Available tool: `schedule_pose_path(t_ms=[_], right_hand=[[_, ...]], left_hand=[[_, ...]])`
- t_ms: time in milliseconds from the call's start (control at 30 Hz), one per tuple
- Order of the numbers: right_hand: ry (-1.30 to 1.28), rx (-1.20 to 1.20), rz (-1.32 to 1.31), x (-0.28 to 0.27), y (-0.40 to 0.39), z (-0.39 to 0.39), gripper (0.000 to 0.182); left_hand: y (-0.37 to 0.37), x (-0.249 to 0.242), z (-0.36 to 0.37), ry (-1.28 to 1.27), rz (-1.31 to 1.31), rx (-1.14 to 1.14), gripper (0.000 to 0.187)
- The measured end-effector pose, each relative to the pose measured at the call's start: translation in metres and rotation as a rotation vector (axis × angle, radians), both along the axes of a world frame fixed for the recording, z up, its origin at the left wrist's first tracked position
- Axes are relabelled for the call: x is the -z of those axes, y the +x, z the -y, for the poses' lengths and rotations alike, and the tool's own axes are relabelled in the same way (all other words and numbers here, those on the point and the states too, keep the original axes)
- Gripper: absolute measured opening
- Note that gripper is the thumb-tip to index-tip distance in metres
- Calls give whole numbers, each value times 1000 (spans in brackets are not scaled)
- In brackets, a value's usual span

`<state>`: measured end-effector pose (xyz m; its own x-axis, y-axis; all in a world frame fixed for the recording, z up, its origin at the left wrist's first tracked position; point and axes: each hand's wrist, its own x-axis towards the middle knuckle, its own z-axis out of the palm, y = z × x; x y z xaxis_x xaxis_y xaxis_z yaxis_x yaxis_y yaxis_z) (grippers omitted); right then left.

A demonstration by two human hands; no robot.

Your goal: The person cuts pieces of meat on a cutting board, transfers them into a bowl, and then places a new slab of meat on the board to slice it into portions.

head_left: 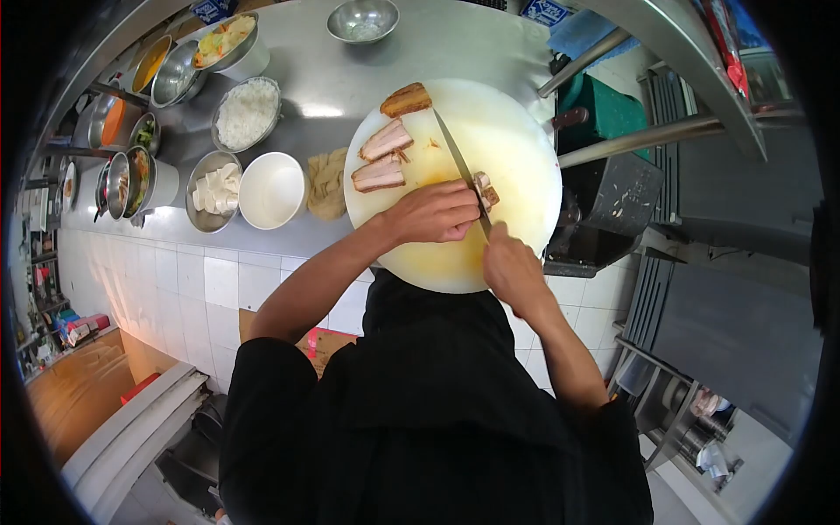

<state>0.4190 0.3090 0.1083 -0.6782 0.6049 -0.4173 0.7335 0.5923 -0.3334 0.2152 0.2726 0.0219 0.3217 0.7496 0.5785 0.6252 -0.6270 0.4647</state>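
Observation:
My right hand is closed around the handle of a kitchen knife; its long blade points away from me across a round white cutting board. Just left of the blade, my left hand has its fingers curled down close to the steel, hiding whatever lies under them. Small cut pieces of pork belly sit against the blade's right side. Toward the board's left edge lie a browned slab of pork belly and two paler chunks with light meat showing.
A folded beige cloth touches the board's left side. Further left stand a white bowl, a bowl of white cubes, a bowl of rice and several food containers. A metal bowl stands at the back; a black bin is at right.

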Motion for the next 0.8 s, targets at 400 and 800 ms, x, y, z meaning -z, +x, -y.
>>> schedule_pose_path(t_ms=[400,800], right_hand=[[-26,52,-147,-41,22,6,16],[27,-54,69,-54,30,27,12]], left_hand=[[-11,-12,30,-22,-26,-87,25],[-7,-7,17,30,-81,-41,30]])
